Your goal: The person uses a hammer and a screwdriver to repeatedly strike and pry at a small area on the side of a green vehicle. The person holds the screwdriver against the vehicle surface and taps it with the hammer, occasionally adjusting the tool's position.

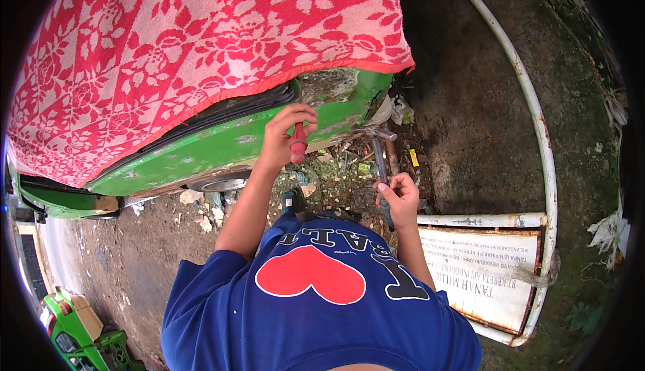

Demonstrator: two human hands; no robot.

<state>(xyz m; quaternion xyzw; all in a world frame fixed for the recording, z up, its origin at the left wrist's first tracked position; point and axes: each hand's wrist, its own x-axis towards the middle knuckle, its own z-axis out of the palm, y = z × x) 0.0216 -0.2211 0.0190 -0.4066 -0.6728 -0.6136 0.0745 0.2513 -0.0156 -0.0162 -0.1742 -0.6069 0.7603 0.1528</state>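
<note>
My left hand (pixel 281 136) is closed around a tool with a red handle (pixel 297 148), its butt end pointing toward me. The tool's far end is hidden behind the fingers, so I cannot tell its kind. It is held close to the side of a green car body (pixel 228 141) with worn, patchy paint. To the right, my right hand (pixel 399 199) grips a hammer (pixel 380 159) by its dark handle. The hammer's metal head is up, near the car's corner and apart from the red handle.
A red and pink floral blanket (pixel 222 42) drapes over the car. Below lies ground littered with rubble and scraps (pixel 336 179). A rusty white pipe frame (pixel 541 136) with a sign panel (pixel 484 263) stands at right. Green car parts (pixel 77 331) lie at lower left.
</note>
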